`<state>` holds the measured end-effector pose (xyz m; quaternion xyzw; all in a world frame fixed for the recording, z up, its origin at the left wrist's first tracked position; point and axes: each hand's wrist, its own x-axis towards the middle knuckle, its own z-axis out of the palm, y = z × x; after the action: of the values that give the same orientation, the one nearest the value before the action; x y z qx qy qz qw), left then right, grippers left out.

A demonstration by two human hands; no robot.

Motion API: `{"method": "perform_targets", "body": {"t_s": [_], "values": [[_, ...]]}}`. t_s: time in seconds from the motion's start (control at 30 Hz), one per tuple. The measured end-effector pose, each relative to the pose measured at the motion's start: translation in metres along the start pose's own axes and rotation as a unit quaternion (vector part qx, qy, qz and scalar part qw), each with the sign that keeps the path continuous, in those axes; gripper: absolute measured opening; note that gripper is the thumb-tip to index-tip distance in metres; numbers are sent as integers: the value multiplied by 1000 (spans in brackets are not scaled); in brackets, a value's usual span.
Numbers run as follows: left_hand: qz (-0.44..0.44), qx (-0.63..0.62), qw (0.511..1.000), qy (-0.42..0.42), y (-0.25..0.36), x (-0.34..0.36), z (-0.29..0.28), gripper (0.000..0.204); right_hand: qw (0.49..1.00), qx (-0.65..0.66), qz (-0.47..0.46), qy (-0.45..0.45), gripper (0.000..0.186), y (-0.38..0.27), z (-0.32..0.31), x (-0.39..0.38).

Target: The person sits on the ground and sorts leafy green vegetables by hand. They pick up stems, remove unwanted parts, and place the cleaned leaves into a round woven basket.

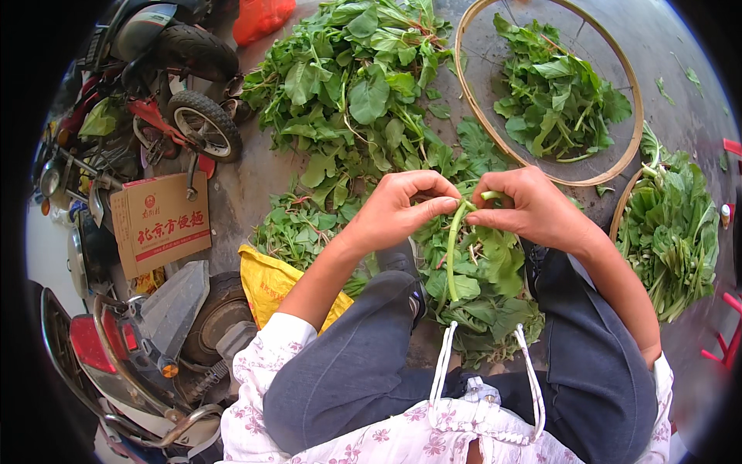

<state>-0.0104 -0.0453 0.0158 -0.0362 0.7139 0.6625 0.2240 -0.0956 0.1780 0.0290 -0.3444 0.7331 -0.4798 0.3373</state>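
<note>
Between my knees, my left hand (407, 206) pinches the upper end of a long green leaf stem (451, 259), which hangs down toward me. My right hand (527, 204) is closed right beside it, thumb and fingers on a short bent green piece at the stem's top. Whether that piece is still joined to the stem I cannot tell. Under both hands lies a heap of loose green leaves (495, 317) between my feet. A large pile of leafy greens (363, 93) spreads over the floor just beyond my left hand.
Ahead to the right, a round wood-rimmed sieve (635, 131) holds leaves. Bundled greens (672, 232) sit right of my knee. On the left are a yellow bag (267, 278), a cardboard box (164, 224), a small bike wheel (202, 126) and a parked motorbike (131, 348). A red bag (259, 17) lies far ahead.
</note>
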Motion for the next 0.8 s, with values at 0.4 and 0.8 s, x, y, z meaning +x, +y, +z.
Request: {"method": "perform_targets", "body": {"t_s": [0.4,0.8], "values": [[-22,-340,933,-114,-17,-4,5,15,941,317,28,-118,15,12,1,-3],[-27,-187,978,92,-30,13,10,13,920,348,177,48,35,28,9,0]]}}
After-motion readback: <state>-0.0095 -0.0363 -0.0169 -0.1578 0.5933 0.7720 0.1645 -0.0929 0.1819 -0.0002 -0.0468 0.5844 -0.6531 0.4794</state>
